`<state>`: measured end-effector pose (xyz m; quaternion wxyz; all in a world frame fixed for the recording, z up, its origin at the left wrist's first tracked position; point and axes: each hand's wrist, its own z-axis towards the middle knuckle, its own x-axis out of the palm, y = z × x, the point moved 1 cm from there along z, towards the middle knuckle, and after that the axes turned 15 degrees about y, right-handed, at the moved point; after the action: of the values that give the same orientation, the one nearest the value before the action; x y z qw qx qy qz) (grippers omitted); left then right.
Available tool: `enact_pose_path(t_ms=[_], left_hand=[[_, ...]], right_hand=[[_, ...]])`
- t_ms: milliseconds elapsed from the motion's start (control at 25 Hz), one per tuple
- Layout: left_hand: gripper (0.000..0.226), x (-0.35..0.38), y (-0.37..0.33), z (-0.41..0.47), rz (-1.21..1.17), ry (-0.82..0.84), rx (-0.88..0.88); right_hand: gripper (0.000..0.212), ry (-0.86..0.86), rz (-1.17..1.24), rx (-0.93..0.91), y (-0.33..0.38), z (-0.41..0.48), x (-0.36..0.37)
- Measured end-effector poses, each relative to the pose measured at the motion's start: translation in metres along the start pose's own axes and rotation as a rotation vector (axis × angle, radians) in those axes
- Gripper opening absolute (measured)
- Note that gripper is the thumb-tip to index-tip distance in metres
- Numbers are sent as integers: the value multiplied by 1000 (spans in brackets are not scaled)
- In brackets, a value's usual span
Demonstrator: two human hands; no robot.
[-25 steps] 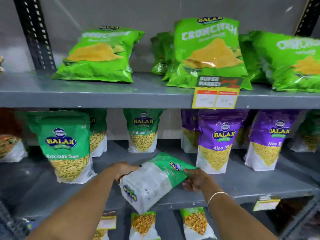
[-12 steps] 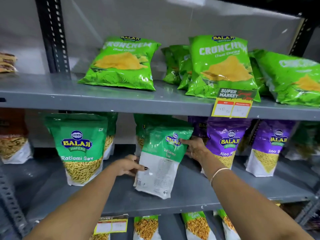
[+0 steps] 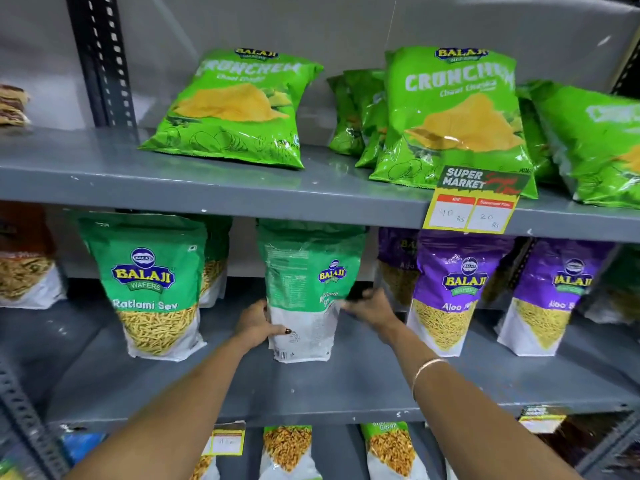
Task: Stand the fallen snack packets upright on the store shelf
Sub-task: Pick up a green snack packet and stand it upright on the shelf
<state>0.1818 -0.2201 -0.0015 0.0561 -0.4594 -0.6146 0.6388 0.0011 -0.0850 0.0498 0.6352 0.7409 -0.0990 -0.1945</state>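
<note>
On the middle shelf (image 3: pixel 346 386), at your far left, a green Balaji Wafers "Ratlami Sev" pouch (image 3: pixel 156 289) stands upright. Beside it, your left hand (image 3: pixel 258 325) grips the lower left edge of the held Ratlami Sev packet (image 3: pixel 308 292) — thumb across its white front. That packet stands upright between your hands, turned slightly, base on the shelf. Your right hand (image 3: pixel 372 308) presses its right edge, fingers spread. Further right stand purple Balaji "Aloo" pouches (image 3: pixel 450 292). Above — Crunchem bags (image 3: pixel 453 116) and a "Super Market" price tag (image 3: pixel 476 202) reading 40 Rs, 20 Rs.
</note>
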Motion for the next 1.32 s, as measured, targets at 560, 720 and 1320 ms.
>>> enact_pose_path(t_ms=[560, 720, 1320], left_hand=[[44, 16, -34, -23, -153, 339, 7], [41, 7, -29, -31, -238, 434, -87], [70, 12, -29, 18, -243, 90, 20]], right_hand=[[112, 42, -136, 13, -70, -8, 85], [77, 57, -100, -33, -70, 0, 73], [67, 241, -222, 1, -55, 16, 1]])
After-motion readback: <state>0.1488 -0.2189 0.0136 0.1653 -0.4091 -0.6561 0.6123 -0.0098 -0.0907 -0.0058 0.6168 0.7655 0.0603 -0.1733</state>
